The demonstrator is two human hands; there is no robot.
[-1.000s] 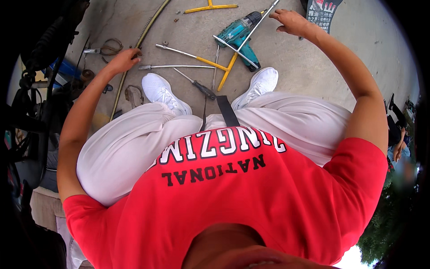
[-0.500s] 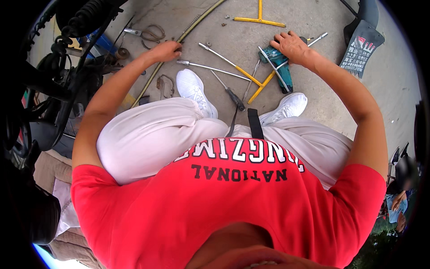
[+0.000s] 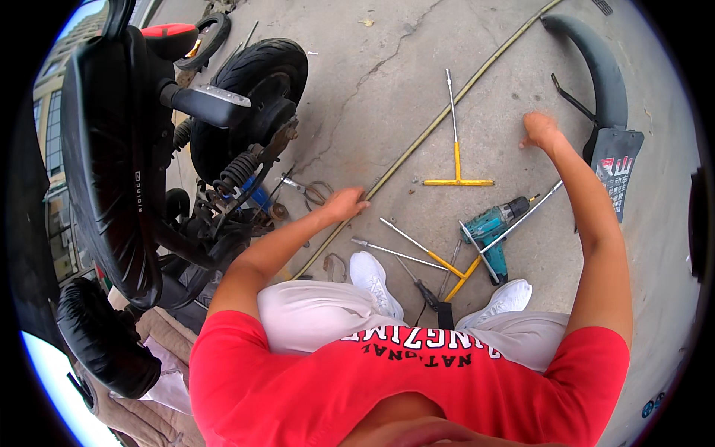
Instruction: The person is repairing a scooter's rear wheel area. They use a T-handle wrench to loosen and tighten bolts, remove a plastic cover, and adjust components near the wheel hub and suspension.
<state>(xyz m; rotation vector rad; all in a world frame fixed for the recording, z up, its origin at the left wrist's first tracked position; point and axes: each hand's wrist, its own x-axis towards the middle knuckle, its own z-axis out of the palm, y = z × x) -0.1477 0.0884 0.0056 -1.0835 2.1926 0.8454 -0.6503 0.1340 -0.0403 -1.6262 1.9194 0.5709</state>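
Note:
My left hand (image 3: 347, 203) is open, fingers loosely bent, beside a long yellow-green hose (image 3: 494, 56); I cannot tell whether it touches it. My right hand (image 3: 541, 130) is open with bent fingers above the concrete, left of a curved black mudguard (image 3: 592, 45). Between and below my hands lie a yellow-handled T-wrench (image 3: 458, 181), a teal drill (image 3: 496, 242) crossed by a silver T-wrench (image 3: 532, 211), more yellow T-wrenches (image 3: 469, 272), a screwdriver (image 3: 426, 292) and a silver rod (image 3: 398, 252), near my white shoes.
An electric scooter (image 3: 112, 171) with a black rear wheel (image 3: 283, 71) stands on my left, with a spare tyre (image 3: 212, 37) behind it. Pliers (image 3: 294, 184) lie beside the scooter. A brown padded cloth (image 3: 160, 335) is at lower left. Cracked concrete (image 3: 380, 112) surrounds the tools.
The view has swung up and left, showing more of the scooter and mudguard. My right hand has left the drill and reached forward and right. My left hand stays beside the hose.

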